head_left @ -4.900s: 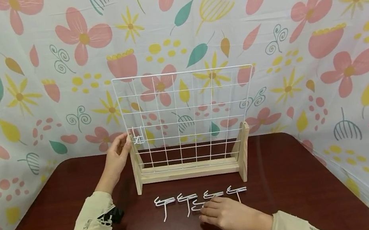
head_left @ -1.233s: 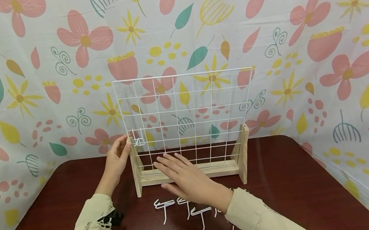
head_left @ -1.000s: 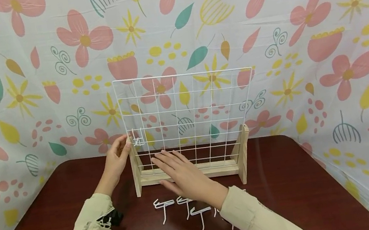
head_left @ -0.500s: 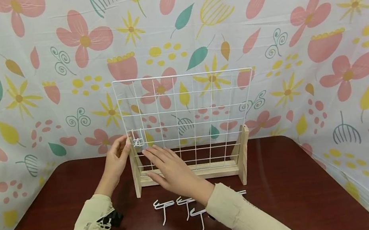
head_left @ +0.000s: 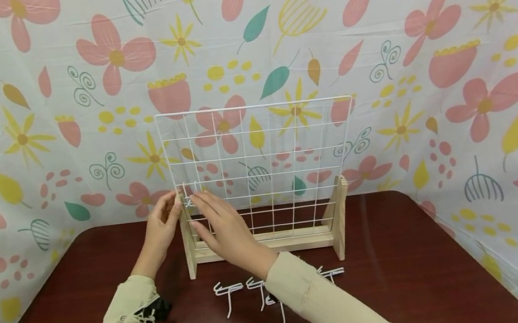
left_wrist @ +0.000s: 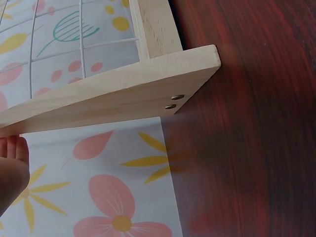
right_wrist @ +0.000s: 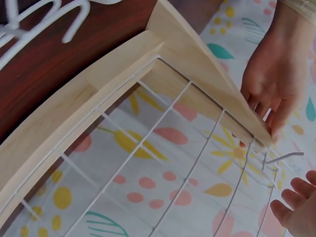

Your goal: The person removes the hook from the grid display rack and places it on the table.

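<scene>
A white wire grid panel [head_left: 252, 106] stands upright in a wooden stand [head_left: 264, 247]. My left hand [head_left: 162, 222] holds the upper end of the stand's left side piece [head_left: 189, 251]; its fingertips curl at the wood's edge in the left wrist view. One white wire hook [right_wrist: 289, 156] hangs on the grid's left side, close to that post. My right hand [head_left: 229, 231] is in front of the grid beside this hook, partly covering it in the head view. The right wrist view has its bent fingers [right_wrist: 301, 185] apart from the hook, holding nothing.
Several loose white hooks [head_left: 228, 289] lie on the dark red table [head_left: 409, 273] in front of the stand, some under my right forearm. A flowered cloth [head_left: 412, 131] hangs behind the table.
My right hand has left the loose hooks, risen to the grid and moved left to the hanging hook. One loose hook now lies nearer the front. The left hand keeps its hold.
</scene>
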{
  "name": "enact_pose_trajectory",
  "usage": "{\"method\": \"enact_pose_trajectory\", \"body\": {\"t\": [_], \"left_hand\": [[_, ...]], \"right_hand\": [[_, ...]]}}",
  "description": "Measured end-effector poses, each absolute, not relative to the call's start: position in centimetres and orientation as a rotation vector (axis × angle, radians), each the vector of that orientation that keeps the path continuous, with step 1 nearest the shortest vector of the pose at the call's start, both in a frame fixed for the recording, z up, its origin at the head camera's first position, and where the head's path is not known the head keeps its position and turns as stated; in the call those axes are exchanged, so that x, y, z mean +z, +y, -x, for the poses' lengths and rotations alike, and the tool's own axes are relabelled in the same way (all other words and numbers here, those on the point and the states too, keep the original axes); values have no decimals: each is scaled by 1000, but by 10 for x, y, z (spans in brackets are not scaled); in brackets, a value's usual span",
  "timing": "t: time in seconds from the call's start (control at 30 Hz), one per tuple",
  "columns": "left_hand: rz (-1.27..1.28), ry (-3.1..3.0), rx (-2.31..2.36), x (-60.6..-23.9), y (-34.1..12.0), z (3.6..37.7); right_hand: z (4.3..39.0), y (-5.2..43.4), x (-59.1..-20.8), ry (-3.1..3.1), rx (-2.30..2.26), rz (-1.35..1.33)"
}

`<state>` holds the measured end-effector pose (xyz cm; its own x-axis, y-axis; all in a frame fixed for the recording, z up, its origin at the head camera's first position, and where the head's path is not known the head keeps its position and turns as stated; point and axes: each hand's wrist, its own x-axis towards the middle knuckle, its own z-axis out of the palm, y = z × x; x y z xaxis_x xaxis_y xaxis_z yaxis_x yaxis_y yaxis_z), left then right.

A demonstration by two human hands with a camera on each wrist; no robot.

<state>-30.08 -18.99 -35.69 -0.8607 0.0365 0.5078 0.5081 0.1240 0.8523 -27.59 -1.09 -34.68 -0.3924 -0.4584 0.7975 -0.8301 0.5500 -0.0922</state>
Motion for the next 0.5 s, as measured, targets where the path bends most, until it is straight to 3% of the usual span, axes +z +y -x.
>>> {"method": "enact_pose_trajectory", "body": {"t": [0.5], "left_hand": [[517, -2062, -1778, -358, -190, 300]], "right_hand": [[290, -29, -348, -2051, 702, -1018]]}}
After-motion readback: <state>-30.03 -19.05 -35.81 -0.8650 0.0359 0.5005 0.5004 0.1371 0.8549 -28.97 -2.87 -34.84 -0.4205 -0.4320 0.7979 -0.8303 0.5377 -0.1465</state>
